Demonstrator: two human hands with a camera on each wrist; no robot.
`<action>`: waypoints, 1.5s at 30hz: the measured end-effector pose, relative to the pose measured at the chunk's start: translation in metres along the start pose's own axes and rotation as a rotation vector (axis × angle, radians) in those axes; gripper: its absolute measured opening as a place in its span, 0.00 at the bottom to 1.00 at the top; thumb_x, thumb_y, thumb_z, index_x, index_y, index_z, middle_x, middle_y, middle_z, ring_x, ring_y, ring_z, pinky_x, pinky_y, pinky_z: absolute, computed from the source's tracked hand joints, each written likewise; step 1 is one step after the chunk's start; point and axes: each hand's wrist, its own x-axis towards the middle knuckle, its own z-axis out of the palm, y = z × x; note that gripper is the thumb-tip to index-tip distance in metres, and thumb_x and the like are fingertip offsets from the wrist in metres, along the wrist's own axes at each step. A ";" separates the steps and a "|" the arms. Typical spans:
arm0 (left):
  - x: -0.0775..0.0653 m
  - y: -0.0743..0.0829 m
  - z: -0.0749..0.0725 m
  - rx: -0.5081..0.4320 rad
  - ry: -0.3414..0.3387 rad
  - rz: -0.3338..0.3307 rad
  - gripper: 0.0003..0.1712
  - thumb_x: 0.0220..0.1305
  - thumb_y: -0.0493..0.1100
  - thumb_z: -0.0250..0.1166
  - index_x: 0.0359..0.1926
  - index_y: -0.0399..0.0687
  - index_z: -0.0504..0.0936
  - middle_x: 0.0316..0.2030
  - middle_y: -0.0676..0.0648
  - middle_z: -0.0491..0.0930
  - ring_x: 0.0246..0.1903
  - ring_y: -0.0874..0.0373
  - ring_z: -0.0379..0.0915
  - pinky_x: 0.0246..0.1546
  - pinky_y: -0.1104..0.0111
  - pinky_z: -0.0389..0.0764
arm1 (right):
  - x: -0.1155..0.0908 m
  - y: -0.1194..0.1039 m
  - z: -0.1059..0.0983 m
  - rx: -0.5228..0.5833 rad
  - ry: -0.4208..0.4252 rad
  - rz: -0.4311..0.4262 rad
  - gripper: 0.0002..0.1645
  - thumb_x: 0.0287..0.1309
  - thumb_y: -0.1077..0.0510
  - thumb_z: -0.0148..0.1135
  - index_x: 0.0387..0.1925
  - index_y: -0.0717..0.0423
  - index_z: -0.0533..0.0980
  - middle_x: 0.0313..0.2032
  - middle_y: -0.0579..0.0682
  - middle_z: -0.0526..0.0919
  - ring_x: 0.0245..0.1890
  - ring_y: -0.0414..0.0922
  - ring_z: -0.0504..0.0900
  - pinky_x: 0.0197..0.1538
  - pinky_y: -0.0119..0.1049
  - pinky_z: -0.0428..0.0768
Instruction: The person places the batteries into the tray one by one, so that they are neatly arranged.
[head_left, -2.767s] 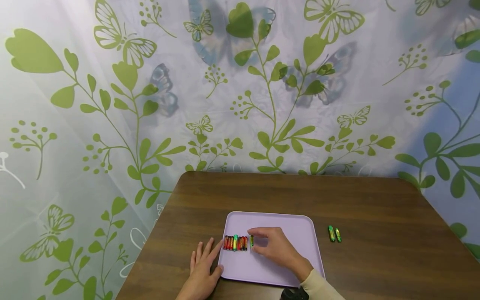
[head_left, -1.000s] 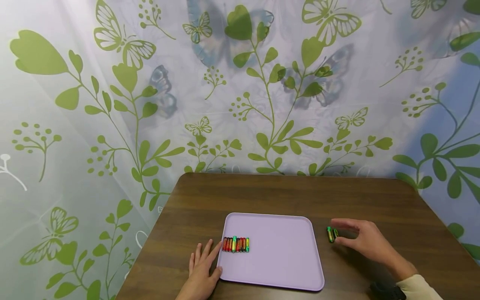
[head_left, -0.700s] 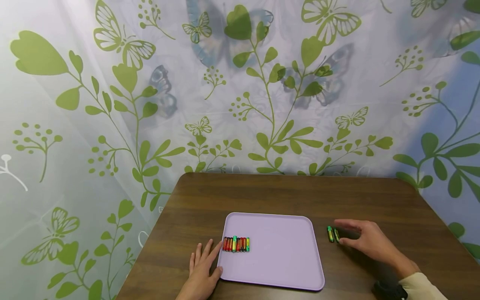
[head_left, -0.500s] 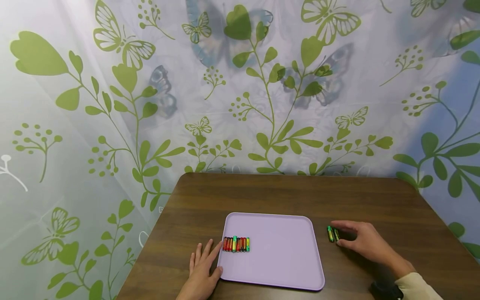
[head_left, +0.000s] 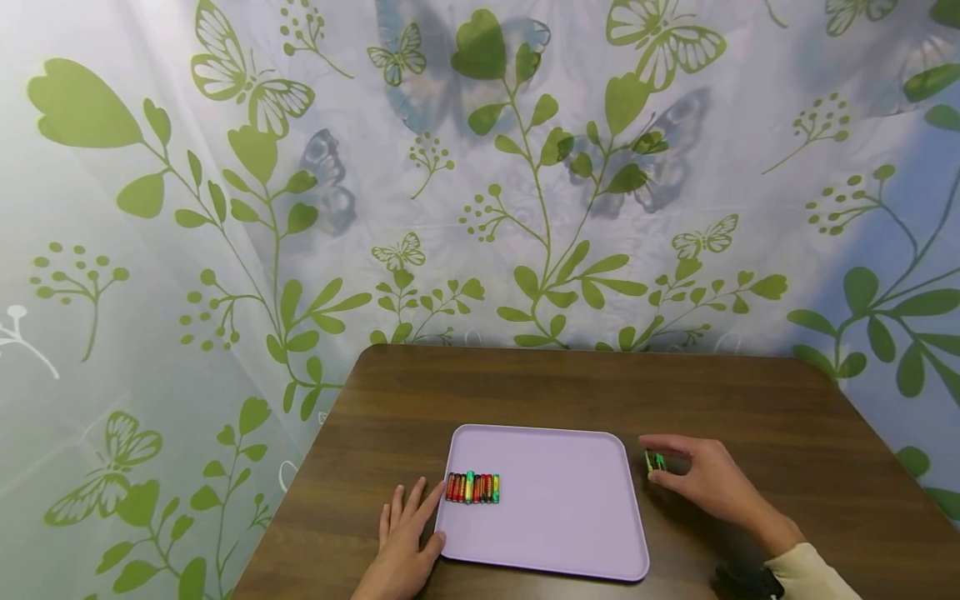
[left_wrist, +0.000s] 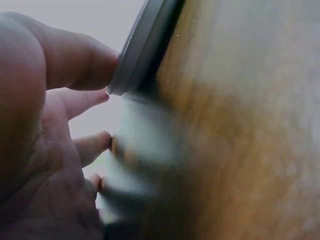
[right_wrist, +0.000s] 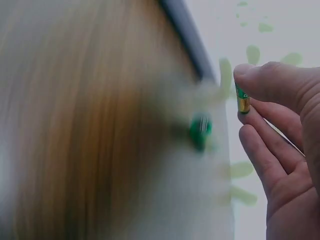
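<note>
On the right of the table, my right hand (head_left: 708, 477) pinches a small green-and-gold battery (right_wrist: 243, 102) between thumb and finger, just off the tray's right edge. A second green battery (right_wrist: 201, 131) lies on the table close by, partly covered by the hand in the head view. My left hand (head_left: 405, 537) rests at the left edge of the lilac tray (head_left: 555, 500), fingers spread; its thumb (left_wrist: 85, 62) touches the tray's rim. Inside the tray, against the left side, a row of red and green batteries (head_left: 472, 488) lies side by side.
The tray stands on a brown wooden table (head_left: 570, 383) with rounded far corners. Behind the table hangs a pale curtain (head_left: 442, 183) printed with green leaves and butterflies. A black band (head_left: 750, 582) is around the right wrist.
My right hand set a green battery at the row's right end and moved to the two loose ones. It now pinches one and has shifted left with it. The left hand stays put.
</note>
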 end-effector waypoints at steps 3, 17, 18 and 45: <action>-0.001 0.001 -0.001 -0.010 -0.005 0.000 0.41 0.67 0.36 0.68 0.81 0.52 0.73 0.82 0.23 0.56 0.81 0.15 0.29 0.74 0.24 0.22 | 0.008 -0.018 0.015 0.050 -0.008 -0.023 0.29 0.55 0.59 0.85 0.60 0.54 0.88 0.56 0.47 0.93 0.50 0.49 0.94 0.51 0.41 0.92; 0.000 0.010 -0.004 0.016 -0.048 -0.045 0.40 0.70 0.37 0.67 0.82 0.50 0.71 0.84 0.26 0.54 0.83 0.18 0.27 0.76 0.25 0.22 | 0.043 -0.089 0.095 0.248 -0.091 -0.166 0.28 0.55 0.62 0.84 0.59 0.59 0.88 0.56 0.50 0.93 0.51 0.53 0.94 0.58 0.41 0.90; -0.001 0.012 -0.005 0.021 -0.056 -0.054 0.40 0.70 0.36 0.67 0.82 0.50 0.71 0.84 0.27 0.53 0.83 0.18 0.27 0.76 0.25 0.22 | 0.045 -0.093 0.100 0.256 -0.092 -0.173 0.27 0.55 0.62 0.83 0.58 0.59 0.88 0.56 0.51 0.93 0.51 0.53 0.94 0.58 0.42 0.90; -0.009 0.021 -0.002 0.037 -0.061 -0.077 0.40 0.71 0.37 0.66 0.82 0.50 0.70 0.85 0.28 0.52 0.84 0.19 0.26 0.77 0.26 0.22 | 0.052 -0.136 0.149 0.180 -0.105 -0.223 0.29 0.51 0.64 0.85 0.57 0.58 0.89 0.54 0.48 0.94 0.56 0.46 0.92 0.61 0.45 0.89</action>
